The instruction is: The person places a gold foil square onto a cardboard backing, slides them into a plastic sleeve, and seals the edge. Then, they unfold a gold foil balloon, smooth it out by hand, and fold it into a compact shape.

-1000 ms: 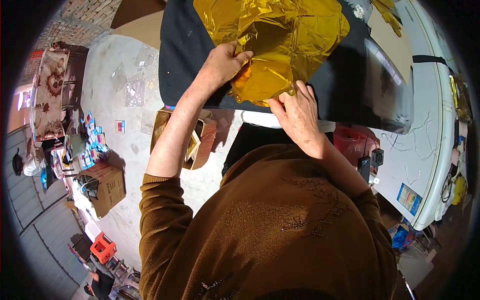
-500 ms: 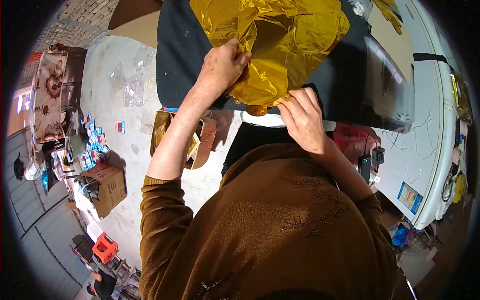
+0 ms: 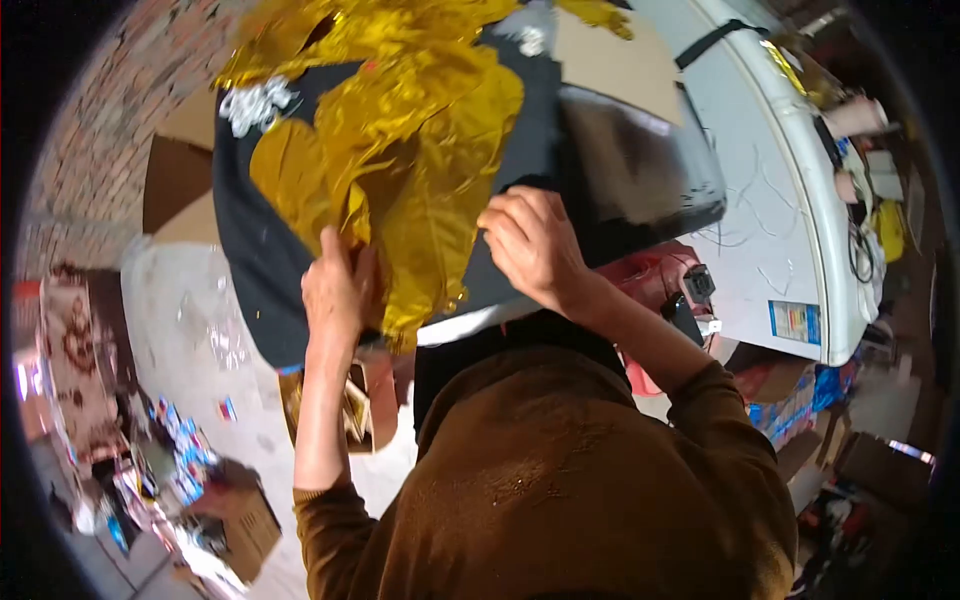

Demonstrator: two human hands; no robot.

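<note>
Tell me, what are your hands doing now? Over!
Left hand gripping gold foil. Right hand curled at its edge. Foil crumpled on black cloth. Nothing blocking.

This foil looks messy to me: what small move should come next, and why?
Probably draw the hands apart to flatten it: the gold foil lies crumpled on the black tabletop, with the left hand gripping its lower edge and the right hand curled at its right edge.

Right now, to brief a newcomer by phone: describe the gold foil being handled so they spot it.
On the black cloth-covered table before the person lies a crinkled gold foil sheet. The left hand grips its near edge; the right hand is curled at its right side. Unlike the gold foil heap at the table's far edge, it sits between the hands.
</note>
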